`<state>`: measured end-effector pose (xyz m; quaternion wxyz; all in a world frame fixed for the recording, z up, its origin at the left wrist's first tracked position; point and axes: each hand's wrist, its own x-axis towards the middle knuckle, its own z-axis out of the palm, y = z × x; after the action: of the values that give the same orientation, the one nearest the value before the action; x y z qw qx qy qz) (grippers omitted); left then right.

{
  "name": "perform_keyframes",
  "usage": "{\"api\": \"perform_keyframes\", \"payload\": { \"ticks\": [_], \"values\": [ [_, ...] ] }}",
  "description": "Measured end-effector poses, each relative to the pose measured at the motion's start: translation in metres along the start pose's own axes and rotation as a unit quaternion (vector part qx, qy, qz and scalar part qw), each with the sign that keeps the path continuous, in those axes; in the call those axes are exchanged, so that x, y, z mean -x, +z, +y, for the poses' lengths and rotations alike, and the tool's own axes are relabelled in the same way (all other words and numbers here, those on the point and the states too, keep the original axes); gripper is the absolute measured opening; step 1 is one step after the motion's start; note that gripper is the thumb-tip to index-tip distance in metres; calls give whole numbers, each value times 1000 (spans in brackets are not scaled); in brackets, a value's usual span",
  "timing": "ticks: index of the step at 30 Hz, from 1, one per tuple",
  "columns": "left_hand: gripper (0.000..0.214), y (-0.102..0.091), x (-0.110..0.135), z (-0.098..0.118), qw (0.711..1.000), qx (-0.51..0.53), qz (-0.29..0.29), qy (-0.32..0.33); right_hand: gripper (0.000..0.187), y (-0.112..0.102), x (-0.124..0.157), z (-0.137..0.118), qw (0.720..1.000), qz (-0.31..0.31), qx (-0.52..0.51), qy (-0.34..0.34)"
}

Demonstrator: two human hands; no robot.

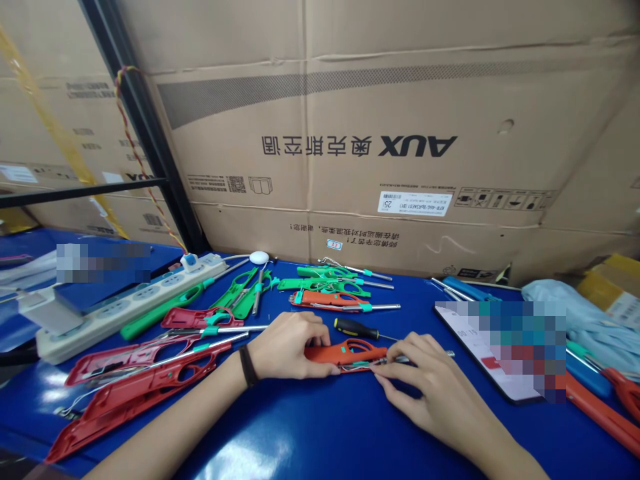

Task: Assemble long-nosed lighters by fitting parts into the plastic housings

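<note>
An orange long-nosed lighter lies sideways on the blue table, its casing opened along the lower edge so that wires and a green part show. My left hand, with a dark band at the wrist, grips the handle end, thumb along the near side. My right hand pinches the lighter near the trigger and the base of its metal tube; the fingers partly hide that end. Just behind the lighter rests a black and yellow screwdriver, its shaft pointing toward my right hand.
Opened red lighter casings lie at left, green ones and another orange lighter behind. A white power strip runs along the left. At right are a phone and more lighters. A large cardboard box stands behind.
</note>
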<state>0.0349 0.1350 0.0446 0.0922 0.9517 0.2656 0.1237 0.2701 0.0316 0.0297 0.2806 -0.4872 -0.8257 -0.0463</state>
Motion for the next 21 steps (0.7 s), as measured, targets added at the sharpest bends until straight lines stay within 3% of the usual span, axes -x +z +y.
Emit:
{"api": "perform_keyframes", "payload": {
  "ticks": [15, 19, 21],
  "values": [
    [34, -3, 0, 4, 1000, -5, -16, -14, 14, 2, 1, 1, 1000, -10, -17, -2],
    [36, -4, 0, 3, 1000, -3, -18, -2, 2, 7, 1, 3, 996, 0, -29, 87],
    [36, -3, 0, 2, 1000, 4, -20, 7, 14, 10, 3, 7, 991, 2, -26, 128]
  ]
}}
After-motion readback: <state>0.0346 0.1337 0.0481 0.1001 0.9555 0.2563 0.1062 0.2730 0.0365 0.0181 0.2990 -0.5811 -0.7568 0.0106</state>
